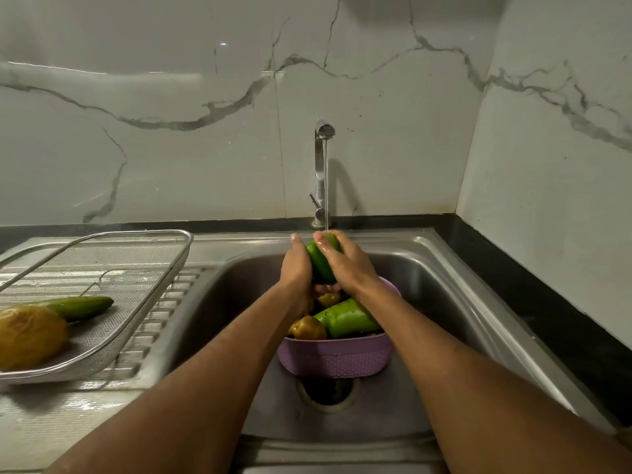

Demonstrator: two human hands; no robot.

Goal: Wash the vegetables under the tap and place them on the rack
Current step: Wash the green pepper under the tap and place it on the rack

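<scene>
At frame centre I wrap my left hand (297, 268) and right hand (345, 265) around a smooth green cucumber (320, 263), upright under the tap's stream, wire-mesh rack (143, 268) waiting at left.

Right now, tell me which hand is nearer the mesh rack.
Left. The left hand grips the green vegetable on the side facing the mesh rack; the right hand grips its far side.

I read the light as dim and warm, coming from above. A small glare spot sits on the wall tiles (223, 44) in the upper left. The tap (321, 172) throws 1 soft shadow to its right. Wide-angle bending curves the counter (547, 292) edges; the near forearms look slightly soft.
</scene>
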